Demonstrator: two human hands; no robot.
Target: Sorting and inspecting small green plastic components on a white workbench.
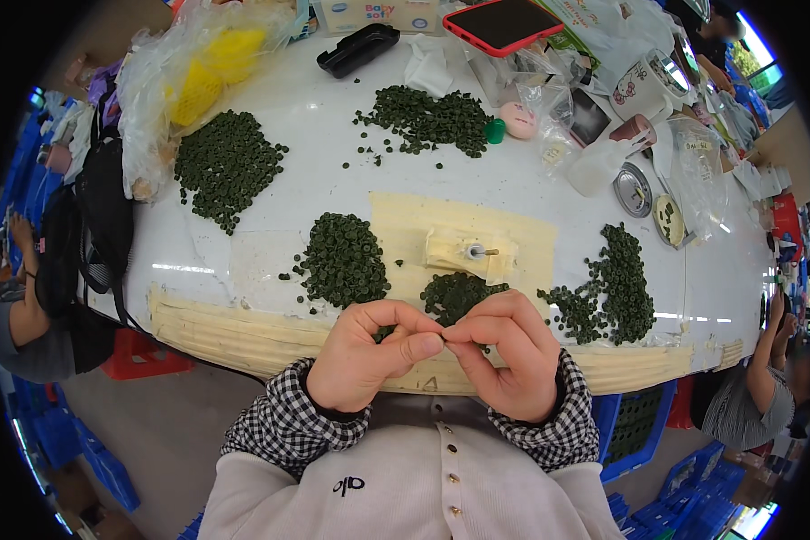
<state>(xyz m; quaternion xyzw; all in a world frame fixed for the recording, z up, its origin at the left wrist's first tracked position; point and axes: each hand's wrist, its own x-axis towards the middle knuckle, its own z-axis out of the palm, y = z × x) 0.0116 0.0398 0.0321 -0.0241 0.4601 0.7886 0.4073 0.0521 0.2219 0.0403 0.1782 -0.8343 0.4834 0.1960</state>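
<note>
My left hand (369,351) and my right hand (508,355) meet above the table's near edge, thumbs and forefingers pinched tip to tip. Whatever lies between the fingertips is too small or too hidden to make out. Just beyond the hands sits a pile of small dark green round parts (459,295), partly covered by my right fingers. A larger heap of green ring-like parts (342,261) lies beyond my left hand. Behind the near pile, a small taped-down fixture with a metal pin (479,252) stands on yellow tape (400,220).
More green parts lie in heaps at far left (229,166), far middle (432,120) and right (623,283). A red-cased phone (504,25), a black case (358,50), plastic bags (148,99) and a white cup (643,88) crowd the far side. People sit at both sides.
</note>
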